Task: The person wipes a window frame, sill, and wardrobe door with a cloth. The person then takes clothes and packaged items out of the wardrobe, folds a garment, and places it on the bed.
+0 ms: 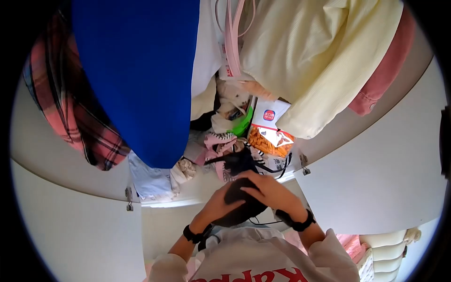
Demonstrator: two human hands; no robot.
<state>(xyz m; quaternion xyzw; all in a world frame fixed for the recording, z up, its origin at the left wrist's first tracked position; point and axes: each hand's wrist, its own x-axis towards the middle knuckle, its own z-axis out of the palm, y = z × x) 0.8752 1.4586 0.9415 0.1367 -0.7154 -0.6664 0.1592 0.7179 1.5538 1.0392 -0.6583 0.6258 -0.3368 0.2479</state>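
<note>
Close in front of my body, both hands hold a dark, rounded item [247, 209] that looks like soft cloth; its exact kind does not show. My left hand [220, 205] is closed on its left side, the fingers lying over its surface. Across its top right reaches my right hand [273, 191], fingers bent around the edge. Just beyond the hands, in the wardrobe, lie a pink-and-black patterned bag [221, 143], black straps [230, 161] and a snack packet [270, 138] with orange contents.
Hanging clothes crowd the upper view: a plaid shirt [63, 94], a blue garment [136, 80], a cream garment [324, 61]. Folded light-blue cloth [150, 176] sits at the wardrobe's front edge. Open white doors [80, 221] [376, 178] flank me. A bed [383, 251] is lower right.
</note>
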